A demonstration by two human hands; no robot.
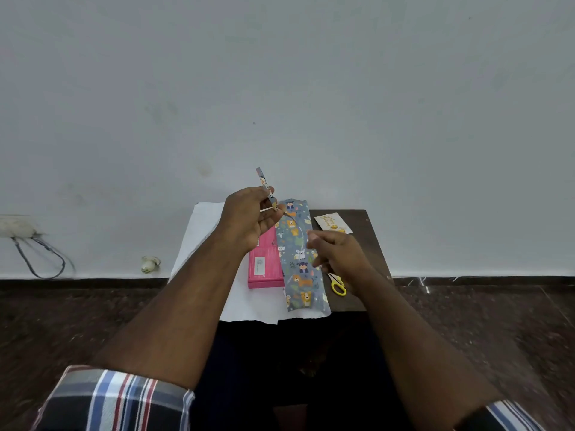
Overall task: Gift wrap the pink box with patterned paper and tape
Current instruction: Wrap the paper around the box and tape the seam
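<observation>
Pink box [265,265] lying on counter [370,244], half covered by patterned paper [299,259]. Your left hand [249,216] fingers pinching trimmed paper strip [266,186]; right hand [337,255] hovering, fingers loose, empty. Wrapping barely begun; folding, taping remaining.

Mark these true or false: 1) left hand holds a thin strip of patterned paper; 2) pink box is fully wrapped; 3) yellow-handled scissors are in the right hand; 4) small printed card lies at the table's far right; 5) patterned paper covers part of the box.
1) True: the left hand pinches a thin strip of patterned paper, raised above the table.
2) False: the pink rectangular box is largely bare.
3) False: the yellow-handled scissors lie on the dark wooden table, beneath the right hand, which looks empty.
4) True: the small white card with gold print lies there.
5) True: the grey animal-patterned wrapping paper overlaps the box's right side.
</observation>
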